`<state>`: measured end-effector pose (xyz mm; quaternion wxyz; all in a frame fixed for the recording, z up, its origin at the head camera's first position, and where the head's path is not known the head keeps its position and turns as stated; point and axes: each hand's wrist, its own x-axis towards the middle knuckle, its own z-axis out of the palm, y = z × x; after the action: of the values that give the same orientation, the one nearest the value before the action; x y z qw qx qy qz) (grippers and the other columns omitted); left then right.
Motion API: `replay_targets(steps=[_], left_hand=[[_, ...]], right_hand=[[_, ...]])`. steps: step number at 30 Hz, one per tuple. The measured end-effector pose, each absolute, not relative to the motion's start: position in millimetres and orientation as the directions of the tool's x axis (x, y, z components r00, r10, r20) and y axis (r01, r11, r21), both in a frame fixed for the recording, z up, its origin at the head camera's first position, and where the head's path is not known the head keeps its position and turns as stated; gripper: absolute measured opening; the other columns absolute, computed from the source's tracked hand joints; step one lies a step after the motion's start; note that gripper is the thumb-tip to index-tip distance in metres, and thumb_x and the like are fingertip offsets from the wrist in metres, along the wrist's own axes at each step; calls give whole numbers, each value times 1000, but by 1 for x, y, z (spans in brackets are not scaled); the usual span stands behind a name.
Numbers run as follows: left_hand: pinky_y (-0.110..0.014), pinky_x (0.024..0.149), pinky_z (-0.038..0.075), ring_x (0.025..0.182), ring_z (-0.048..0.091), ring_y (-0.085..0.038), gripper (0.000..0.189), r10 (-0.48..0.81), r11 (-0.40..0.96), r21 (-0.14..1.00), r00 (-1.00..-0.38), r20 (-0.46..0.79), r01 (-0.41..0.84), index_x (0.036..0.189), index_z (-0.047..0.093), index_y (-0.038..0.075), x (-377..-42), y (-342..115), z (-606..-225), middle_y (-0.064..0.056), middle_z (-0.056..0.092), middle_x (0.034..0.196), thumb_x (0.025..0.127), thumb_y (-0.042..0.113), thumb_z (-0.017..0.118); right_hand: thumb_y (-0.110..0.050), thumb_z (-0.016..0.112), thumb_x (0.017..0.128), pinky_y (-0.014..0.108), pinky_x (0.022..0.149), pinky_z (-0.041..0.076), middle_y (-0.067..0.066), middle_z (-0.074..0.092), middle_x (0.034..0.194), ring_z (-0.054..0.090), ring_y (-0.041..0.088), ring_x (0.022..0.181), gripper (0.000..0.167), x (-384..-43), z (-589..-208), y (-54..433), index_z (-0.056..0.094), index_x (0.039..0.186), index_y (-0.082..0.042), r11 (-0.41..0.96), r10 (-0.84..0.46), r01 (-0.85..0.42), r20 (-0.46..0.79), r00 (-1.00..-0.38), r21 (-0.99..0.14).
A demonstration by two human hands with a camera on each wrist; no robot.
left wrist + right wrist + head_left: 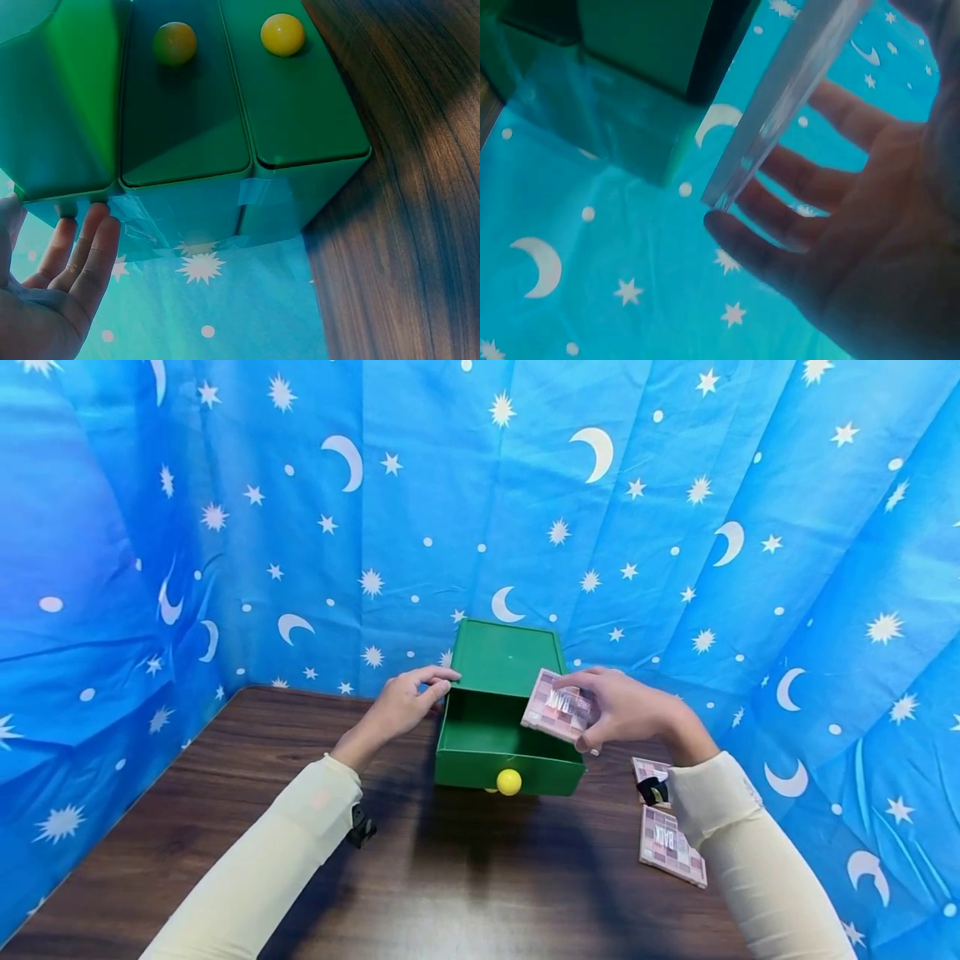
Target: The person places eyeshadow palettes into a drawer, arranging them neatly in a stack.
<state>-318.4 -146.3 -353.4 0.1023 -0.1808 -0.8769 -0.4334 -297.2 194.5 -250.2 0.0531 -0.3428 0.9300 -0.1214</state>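
A green drawer box stands on the table with its top drawer pulled out, a yellow knob on the drawer's front. My right hand grips a pink eyeshadow palette, tilted, above the right part of that drawer. Edge-on, the palette shows in the right wrist view between thumb and fingers. At the box's left side, my left hand touches the upper edge. Its fairly straight fingers rest against the side of the box in the left wrist view.
Two more palettes lie on the dark wooden table at the right: one nearer palette, and one partly hidden by the right sleeve. Two lower drawers with yellow knobs are closed. A blue star-and-moon cloth hangs behind the table.
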Motion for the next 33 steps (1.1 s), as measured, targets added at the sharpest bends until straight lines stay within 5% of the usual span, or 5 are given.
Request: replay_targets(steps=[4, 9, 28, 33], left_hand=[[-36, 70, 56, 93, 70, -30, 32, 231, 559, 721, -912, 338, 409, 135, 65, 26, -320, -147, -353, -9, 68, 119, 109, 35, 48], [-36, 70, 56, 93, 70, -31, 32, 229, 556, 724, -912, 340, 409, 135, 65, 26, -321, -146, -352, -9, 67, 120, 109, 34, 49], [-34, 69, 55, 94, 72, -32, 33, 226, 547, 735, -916, 331, 401, 136, 65, 23, -320, -147, -352, -13, 68, 121, 108, 32, 50], [-36, 71, 57, 92, 71, -29, 32, 222, 547, 742, -922, 318, 388, 136, 65, 25, -320, -146, -352, -10, 68, 123, 108, 33, 50]], right_hand=[[-20, 81, 74, 45, 90, 50, 12, 48, 145, 49, 30, 119, 84, -296, -250, 183, 49, 151, -17, 694, -702, -663, -57, -710, -280], [-20, 82, 72, 55, 104, 45, 12, 43, 154, 42, 33, 134, 85, -295, -251, 173, 50, 150, -18, 665, -734, -683, -93, -673, -300], [-24, 81, 75, 58, 107, 42, 10, 41, 156, 38, 33, 137, 82, -289, -257, 173, 50, 150, -22, 667, -736, -673, -139, -663, -321], [-23, 81, 81, 64, 111, 39, 12, 26, 167, 24, 40, 152, 83, -287, -257, 179, 44, 155, -20, 694, -707, -635, -150, -691, -340]])
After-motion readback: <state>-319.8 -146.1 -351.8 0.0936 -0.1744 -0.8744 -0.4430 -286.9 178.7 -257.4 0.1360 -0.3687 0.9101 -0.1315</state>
